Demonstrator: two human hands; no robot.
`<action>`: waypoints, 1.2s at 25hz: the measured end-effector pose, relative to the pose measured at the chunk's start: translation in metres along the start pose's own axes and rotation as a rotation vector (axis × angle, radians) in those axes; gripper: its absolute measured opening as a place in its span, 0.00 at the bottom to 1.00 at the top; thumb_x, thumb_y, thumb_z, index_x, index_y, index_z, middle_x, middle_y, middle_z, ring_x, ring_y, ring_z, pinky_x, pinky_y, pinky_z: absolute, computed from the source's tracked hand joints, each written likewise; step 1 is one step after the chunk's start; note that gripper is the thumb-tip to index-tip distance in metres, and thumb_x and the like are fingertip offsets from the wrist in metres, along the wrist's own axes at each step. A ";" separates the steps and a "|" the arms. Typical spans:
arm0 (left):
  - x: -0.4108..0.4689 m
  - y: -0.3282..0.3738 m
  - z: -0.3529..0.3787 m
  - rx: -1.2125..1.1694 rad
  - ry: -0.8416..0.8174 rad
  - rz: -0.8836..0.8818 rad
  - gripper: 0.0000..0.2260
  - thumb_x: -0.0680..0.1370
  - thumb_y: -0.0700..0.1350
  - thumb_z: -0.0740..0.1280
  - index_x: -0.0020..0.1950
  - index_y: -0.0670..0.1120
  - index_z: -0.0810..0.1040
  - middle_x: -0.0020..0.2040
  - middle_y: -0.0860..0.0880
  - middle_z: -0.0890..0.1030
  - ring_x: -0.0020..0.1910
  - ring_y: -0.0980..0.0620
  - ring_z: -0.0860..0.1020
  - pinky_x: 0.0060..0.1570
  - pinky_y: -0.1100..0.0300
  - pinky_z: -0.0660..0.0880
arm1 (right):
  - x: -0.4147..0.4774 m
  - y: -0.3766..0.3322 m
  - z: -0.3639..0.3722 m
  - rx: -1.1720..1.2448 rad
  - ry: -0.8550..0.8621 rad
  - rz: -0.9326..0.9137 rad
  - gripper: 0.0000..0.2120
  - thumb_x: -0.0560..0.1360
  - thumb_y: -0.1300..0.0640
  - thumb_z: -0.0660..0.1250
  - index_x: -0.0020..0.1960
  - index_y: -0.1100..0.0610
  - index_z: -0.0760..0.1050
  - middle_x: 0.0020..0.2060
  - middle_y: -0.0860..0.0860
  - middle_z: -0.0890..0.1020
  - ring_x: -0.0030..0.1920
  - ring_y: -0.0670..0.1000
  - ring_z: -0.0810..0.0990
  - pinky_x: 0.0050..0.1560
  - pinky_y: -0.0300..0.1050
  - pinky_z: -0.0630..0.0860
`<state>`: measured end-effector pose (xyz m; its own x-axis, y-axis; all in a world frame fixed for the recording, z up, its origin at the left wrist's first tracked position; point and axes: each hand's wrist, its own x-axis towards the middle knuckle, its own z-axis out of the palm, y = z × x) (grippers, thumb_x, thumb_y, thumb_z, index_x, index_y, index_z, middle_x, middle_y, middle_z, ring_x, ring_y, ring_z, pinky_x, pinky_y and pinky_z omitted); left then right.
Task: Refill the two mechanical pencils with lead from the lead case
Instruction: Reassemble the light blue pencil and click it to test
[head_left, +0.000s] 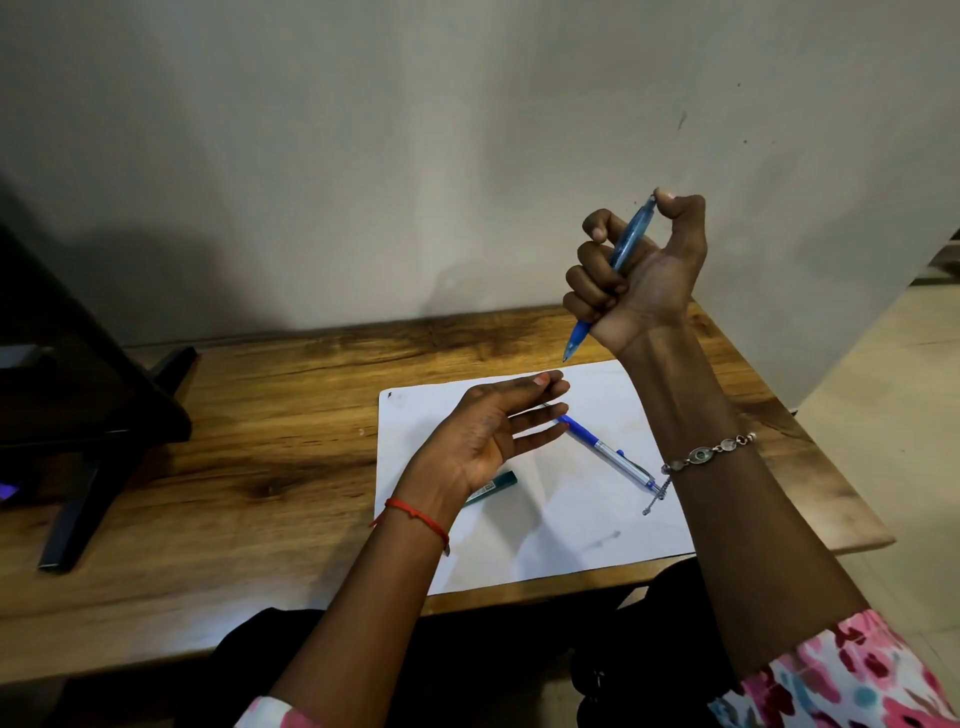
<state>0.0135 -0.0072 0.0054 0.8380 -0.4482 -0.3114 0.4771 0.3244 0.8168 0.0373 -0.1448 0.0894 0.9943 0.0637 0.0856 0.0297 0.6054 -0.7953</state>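
My right hand (639, 270) is raised above the table's far edge, fist closed around a translucent blue mechanical pencil (628, 244). Its tip points down and my thumb presses on its top end. My left hand (493, 436) hovers palm up over the white paper (545, 540), fingers spread, holding nothing. A second pencil (608, 452), blue grip and clear barrel, lies on the paper to the right of my left hand. The dark green lead case (493, 486) lies on the paper, partly hidden under my left wrist.
The paper lies on a wooden table (234, 441) pushed against a grey wall. A black stand with a slanted leg (88, 467) takes up the table's left end. The table's right edge drops off to a light floor.
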 end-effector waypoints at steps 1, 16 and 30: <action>0.000 0.000 0.000 -0.001 0.001 -0.002 0.06 0.75 0.40 0.65 0.44 0.44 0.82 0.39 0.50 0.86 0.40 0.52 0.83 0.40 0.59 0.82 | 0.000 0.000 -0.001 0.008 0.001 -0.004 0.26 0.73 0.39 0.45 0.30 0.56 0.67 0.16 0.46 0.58 0.22 0.47 0.49 0.25 0.36 0.49; 0.002 0.000 -0.001 0.003 0.010 -0.005 0.06 0.75 0.40 0.65 0.43 0.44 0.83 0.39 0.50 0.86 0.40 0.53 0.83 0.40 0.59 0.82 | 0.000 -0.002 0.000 0.029 0.006 0.002 0.30 0.74 0.37 0.44 0.32 0.58 0.71 0.16 0.45 0.58 0.17 0.44 0.53 0.23 0.33 0.50; 0.001 0.000 0.000 -0.011 0.008 -0.002 0.07 0.75 0.40 0.65 0.43 0.44 0.83 0.38 0.50 0.85 0.38 0.53 0.83 0.38 0.60 0.81 | -0.001 -0.003 -0.001 0.040 0.034 -0.011 0.29 0.75 0.39 0.44 0.30 0.58 0.70 0.15 0.46 0.59 0.18 0.44 0.53 0.25 0.34 0.50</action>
<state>0.0141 -0.0073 0.0047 0.8389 -0.4423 -0.3172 0.4818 0.3323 0.8108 0.0362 -0.1472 0.0908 0.9968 0.0301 0.0734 0.0375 0.6373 -0.7697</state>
